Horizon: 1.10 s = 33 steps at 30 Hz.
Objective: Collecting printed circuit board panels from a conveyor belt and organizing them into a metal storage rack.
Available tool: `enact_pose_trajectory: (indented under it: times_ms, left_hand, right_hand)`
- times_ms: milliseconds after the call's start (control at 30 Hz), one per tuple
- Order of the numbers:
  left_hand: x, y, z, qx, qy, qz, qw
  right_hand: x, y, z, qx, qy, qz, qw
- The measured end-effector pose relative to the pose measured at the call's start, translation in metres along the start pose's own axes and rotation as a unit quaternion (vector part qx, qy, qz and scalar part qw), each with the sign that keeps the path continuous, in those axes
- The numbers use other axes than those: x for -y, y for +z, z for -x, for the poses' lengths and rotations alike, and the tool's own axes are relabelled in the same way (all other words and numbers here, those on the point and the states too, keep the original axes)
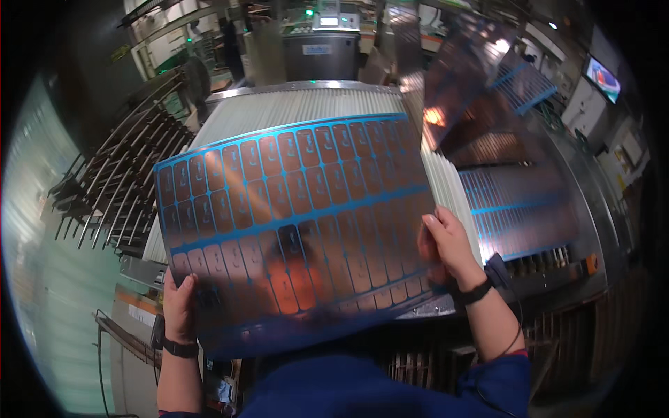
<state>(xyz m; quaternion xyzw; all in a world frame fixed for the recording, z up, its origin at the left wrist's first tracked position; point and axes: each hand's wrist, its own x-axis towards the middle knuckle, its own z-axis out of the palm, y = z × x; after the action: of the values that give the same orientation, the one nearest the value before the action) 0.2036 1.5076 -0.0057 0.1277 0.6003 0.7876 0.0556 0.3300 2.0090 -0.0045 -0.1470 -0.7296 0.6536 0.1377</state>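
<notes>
The left hand [179, 306] has most of its fingers hidden behind the glossy copper sheet [300, 209], while the fingertips of the right hand [451, 244] are hard to tell from a reflection at that edge. The sheet also covers the nearer middle of the ribbed white bed [306, 103]. Marks in the blue-framed cells [288, 151] are too small to read, and the lower picture edge cuts off the left forearm [180, 383]

One foreground panel [296, 212], two wristbands [180, 347].

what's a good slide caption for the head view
Left hand and right hand hold a copper-coloured, blue-lined rectangular sheet before a pale ribbed surface.
</notes>
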Motion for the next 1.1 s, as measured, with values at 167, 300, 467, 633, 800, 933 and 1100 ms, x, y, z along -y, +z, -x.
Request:
enact_pose_trajectory:
  times_ms: [167, 300, 467, 633, 800, 933, 1100]
  left_hand:
    - [-0.028, -0.012, 0.042, -0.033, 0.025, 0.036, 0.998]
    - [-0.038, -0.021, 0.072, -0.092, 0.031, 0.009, 0.995]
    - [-0.049, -0.027, 0.100, -0.138, -0.021, -0.008, 0.990]
    - [-0.061, -0.036, 0.124, -0.155, -0.040, -0.002, 0.987]
    - [-0.080, -0.065, 0.150, -0.131, -0.008, -0.021, 0.991]
    - [-0.087, -0.091, 0.173, -0.161, 0.031, -0.061, 0.985]
    - [-0.116, -0.154, 0.217, -0.214, 0.056, -0.074, 0.972]
  right_hand:
    - [0.027, 0.025, 0.021, -0.023, 0.057, -0.101, 0.993]
    - [0.035, 0.042, 0.029, 0.012, 0.006, -0.115, 0.993]
    - [0.032, 0.050, 0.025, 0.006, -0.054, -0.100, 0.994]
    - [0.034, 0.067, 0.020, 0.022, -0.106, -0.094, 0.990]
    - [0.049, 0.104, 0.024, 0.045, -0.149, -0.071, 0.985]
    - [0.064, 0.148, 0.032, 0.091, -0.177, -0.074, 0.977]
    - [0.079, 0.237, 0.051, 0.101, -0.237, -0.104, 0.961]
